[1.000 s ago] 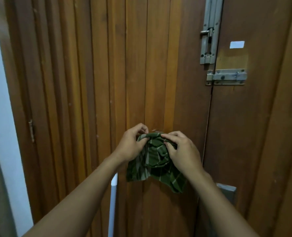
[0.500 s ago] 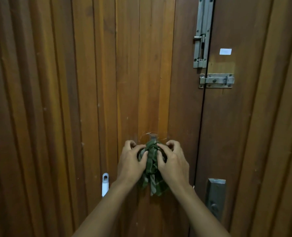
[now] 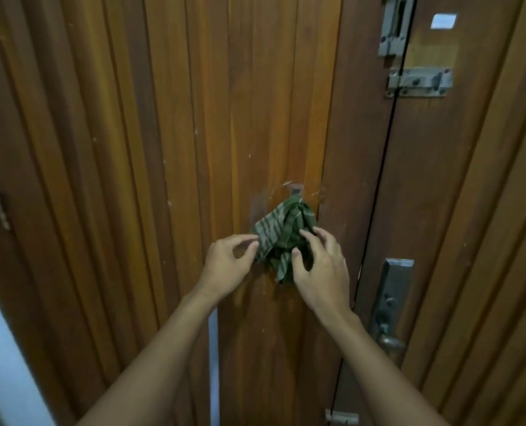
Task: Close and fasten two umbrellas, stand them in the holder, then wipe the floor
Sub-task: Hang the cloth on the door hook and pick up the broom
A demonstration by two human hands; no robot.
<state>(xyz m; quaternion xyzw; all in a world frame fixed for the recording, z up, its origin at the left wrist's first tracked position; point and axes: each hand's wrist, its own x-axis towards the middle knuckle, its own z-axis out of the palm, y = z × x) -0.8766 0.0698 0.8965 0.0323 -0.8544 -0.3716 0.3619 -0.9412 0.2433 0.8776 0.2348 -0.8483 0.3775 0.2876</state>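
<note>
Two bare forearms reach up from the bottom edge. The left hand (image 3: 227,265) sits lower than half a second ago, its grip narrow, thumb and forefinger close at the left corner of the green checked cloth (image 3: 283,235); whether they pinch it cannot be told. The right hand (image 3: 323,272) has let go of the bundle, its grip wide, with loose fingers spread over the cloth's right side. The cloth, earlier wrapped by both hands, now hangs bunched from a small hook (image 3: 295,189) on the wooden door (image 3: 163,149). To the right are a handle plate (image 3: 392,296) and a bolt (image 3: 418,83).
</note>
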